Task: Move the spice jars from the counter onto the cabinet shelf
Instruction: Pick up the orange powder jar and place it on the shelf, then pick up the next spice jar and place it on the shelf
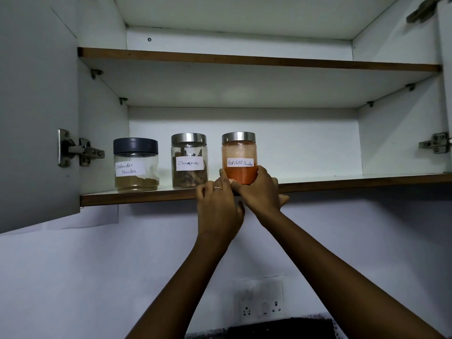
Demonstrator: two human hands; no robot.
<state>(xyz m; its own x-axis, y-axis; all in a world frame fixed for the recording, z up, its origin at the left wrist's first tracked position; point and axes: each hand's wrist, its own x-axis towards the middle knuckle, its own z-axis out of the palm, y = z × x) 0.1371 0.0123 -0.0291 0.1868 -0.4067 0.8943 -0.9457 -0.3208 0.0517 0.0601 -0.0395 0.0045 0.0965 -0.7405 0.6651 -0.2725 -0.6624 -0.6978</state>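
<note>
— Which jars stand on the lower shelf (146, 197)?
— Coriander jar (136, 165), cinnamon jar (189, 161), then the chilli jar (239, 157) at the front edge.
— And the hands?
— Right hand (259, 192) grips the chilli jar's base; left hand (217, 206) touches it.

Spice jars: three, in row on lower shelf (146, 195).
- one coriander powder jar (136, 165), dark lid
- one cinnamon jar (189, 161), steel lid
- one red chilli powder jar (239, 156), steel lid

Handwritten labels: three, one per jar.
Steel lids: two. Dark lids: one.
Shelves: two, lower shelf and upper shelf (244, 60).
Hands: two, left hand (217, 206), right hand (259, 192).
Rings: one, on left hand.
Door hinges: three visible.
Wall socket plates (260, 305): one.
</note>
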